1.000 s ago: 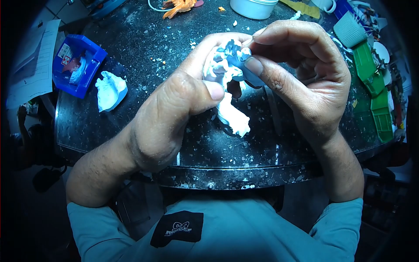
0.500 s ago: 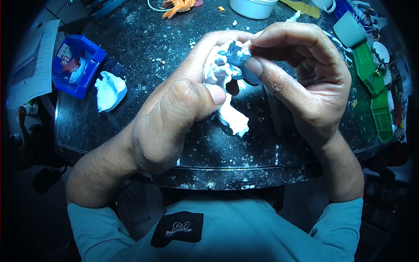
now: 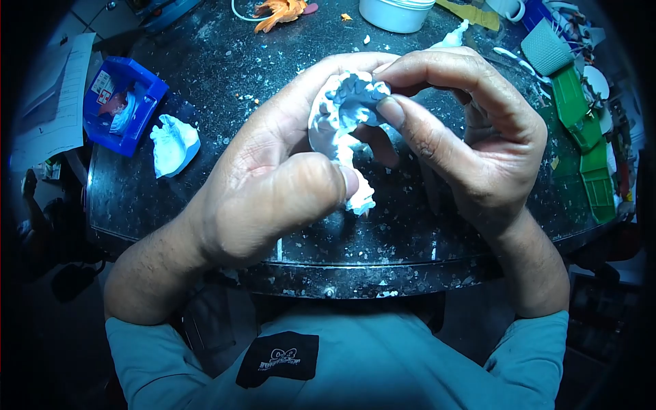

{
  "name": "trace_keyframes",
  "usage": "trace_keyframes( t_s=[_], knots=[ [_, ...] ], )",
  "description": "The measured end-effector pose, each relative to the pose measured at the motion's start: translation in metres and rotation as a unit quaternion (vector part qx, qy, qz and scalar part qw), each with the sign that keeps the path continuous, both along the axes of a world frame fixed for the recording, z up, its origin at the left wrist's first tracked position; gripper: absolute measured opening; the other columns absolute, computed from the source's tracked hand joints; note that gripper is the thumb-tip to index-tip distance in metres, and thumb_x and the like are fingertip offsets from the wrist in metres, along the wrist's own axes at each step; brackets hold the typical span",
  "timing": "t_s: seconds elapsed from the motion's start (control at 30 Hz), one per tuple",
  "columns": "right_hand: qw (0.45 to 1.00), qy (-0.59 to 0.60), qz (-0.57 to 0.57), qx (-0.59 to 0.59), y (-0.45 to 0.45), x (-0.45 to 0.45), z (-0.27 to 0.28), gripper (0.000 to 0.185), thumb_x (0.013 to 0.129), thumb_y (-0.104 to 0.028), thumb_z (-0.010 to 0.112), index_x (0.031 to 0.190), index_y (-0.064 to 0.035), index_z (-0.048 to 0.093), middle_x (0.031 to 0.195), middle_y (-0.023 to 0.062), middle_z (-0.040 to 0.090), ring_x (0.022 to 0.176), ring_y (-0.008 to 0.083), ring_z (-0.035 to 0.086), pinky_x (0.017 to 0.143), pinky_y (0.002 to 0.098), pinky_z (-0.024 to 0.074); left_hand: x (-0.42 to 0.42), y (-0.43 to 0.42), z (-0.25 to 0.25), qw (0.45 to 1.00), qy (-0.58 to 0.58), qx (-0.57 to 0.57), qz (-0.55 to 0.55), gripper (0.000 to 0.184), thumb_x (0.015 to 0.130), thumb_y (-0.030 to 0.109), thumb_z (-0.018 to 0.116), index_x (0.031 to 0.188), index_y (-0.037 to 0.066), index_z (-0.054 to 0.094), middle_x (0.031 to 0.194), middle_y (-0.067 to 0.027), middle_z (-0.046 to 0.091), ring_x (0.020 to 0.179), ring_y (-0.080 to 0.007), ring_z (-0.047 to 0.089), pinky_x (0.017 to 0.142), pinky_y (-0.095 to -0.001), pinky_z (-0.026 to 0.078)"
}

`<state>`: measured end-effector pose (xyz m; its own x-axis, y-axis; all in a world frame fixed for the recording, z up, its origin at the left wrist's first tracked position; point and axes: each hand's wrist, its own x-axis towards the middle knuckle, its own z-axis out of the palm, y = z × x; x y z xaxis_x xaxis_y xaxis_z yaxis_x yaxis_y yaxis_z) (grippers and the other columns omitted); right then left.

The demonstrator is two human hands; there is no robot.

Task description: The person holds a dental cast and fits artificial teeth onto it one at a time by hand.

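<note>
A white plaster dental cast (image 3: 328, 123) with tooth shapes along its curved edge is held up over the dark bench. My left hand (image 3: 266, 171) is closed around its left side, with the thumb near its narrow lower end. At its upper right, the thumb and index finger of my right hand (image 3: 471, 116) pinch the rim. My other right fingers curl back. Some left fingers are hidden behind the cast. To the left, a second white plaster piece (image 3: 176, 145) lies on the bench beside a blue box (image 3: 150, 92) holding another cast.
The dark bench (image 3: 342, 246) is speckled with white scraps. At the back are an orange piece (image 3: 280, 12), a white tub (image 3: 396, 15) and a yellowish strip (image 3: 471, 12). Green trays (image 3: 577, 109) line the right side. Papers (image 3: 58, 96) hang at the left.
The cast has turned in my hands, so its inner hollow and row of teeth show more. My left thumb has slid down, and both hands have shifted slightly.
</note>
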<state>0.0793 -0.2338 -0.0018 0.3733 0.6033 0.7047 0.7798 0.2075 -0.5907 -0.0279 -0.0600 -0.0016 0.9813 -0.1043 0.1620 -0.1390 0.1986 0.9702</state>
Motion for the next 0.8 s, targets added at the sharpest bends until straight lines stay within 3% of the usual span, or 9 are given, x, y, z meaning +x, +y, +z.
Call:
trace_keyframes(
  t_s=[0.1,0.23,0.37,0.5,0.6,0.8],
  knots=[
    [0.998,-0.067,-0.008,0.002,0.0,0.001,0.003,0.026,0.078,0.007,0.071,0.104,0.006,0.066,0.1,0.0143,0.07,0.094,0.0211,0.064,0.082,0.0304,0.0499,0.002,0.0,0.006,0.999,0.026,-0.027,-0.001,0.078,0.082,0.033,0.063,0.141,-0.01,0.035,0.12,-0.0212,0.057,0.096,-0.0235,0.065,0.067,-0.0337,0.06],
    [0.986,-0.162,-0.028,0.018,0.001,0.0,0.004,0.031,0.074,0.006,0.072,0.104,0.006,0.067,0.098,0.0147,0.069,0.092,0.0214,0.063,0.076,0.0305,0.051,-0.001,-0.004,0.014,0.998,0.054,-0.012,0.018,0.074,0.084,0.034,0.061,0.138,-0.011,0.039,0.111,-0.022,0.06,0.079,-0.0214,0.066,0.061,-0.0315,0.059],
    [0.967,-0.247,-0.051,0.028,0.001,-0.002,0.009,0.034,0.071,-0.001,0.077,0.104,0.0023,0.067,0.097,0.0129,0.068,0.09,0.021,0.063,0.073,0.0312,0.0518,-0.004,-0.01,0.015,0.996,-0.012,0.037,0.075,0.071,0.084,0.035,0.059,0.137,-0.009,0.044,0.111,-0.0191,0.062,0.088,-0.0199,0.065,0.075,-0.031,0.054],
    [0.958,-0.278,-0.069,0.029,0.001,-0.006,0.014,0.038,0.073,-0.011,0.082,0.107,-0.0026,0.067,0.099,0.0112,0.065,0.089,0.0203,0.061,0.073,0.0313,0.0505,-0.007,0.011,0.013,0.951,-0.212,0.225,0.031,0.067,0.085,0.028,0.059,0.138,-0.009,0.044,0.136,-0.0227,0.053,0.121,-0.0268,0.056,0.103,-0.0381,0.043],
    [0.958,-0.273,-0.087,0.004,-0.003,-0.018,0.024,0.043,0.074,-0.016,0.084,0.111,-0.0044,0.065,0.102,0.0116,0.06,0.089,0.0195,0.059,0.072,0.0296,0.0491,0.002,0.022,0.009,0.886,-0.362,0.289,0.003,0.07,0.085,0.024,0.063,0.14,-0.011,0.039,0.138,-0.0291,0.049,0.125,-0.0327,0.054,0.107,-0.043,0.041],
    [0.966,-0.255,-0.046,0.012,-0.009,-0.013,0.026,0.047,0.073,-0.017,0.086,0.111,-0.0062,0.062,0.107,0.0133,0.055,0.089,0.0187,0.057,0.071,0.0283,0.0486,-0.001,0.02,0.018,0.835,-0.395,0.382,0.027,0.075,0.087,0.033,0.065,0.141,-0.011,0.037,0.135,-0.0296,0.051,0.122,-0.034,0.056,0.106,-0.0436,0.044]
  ],
)
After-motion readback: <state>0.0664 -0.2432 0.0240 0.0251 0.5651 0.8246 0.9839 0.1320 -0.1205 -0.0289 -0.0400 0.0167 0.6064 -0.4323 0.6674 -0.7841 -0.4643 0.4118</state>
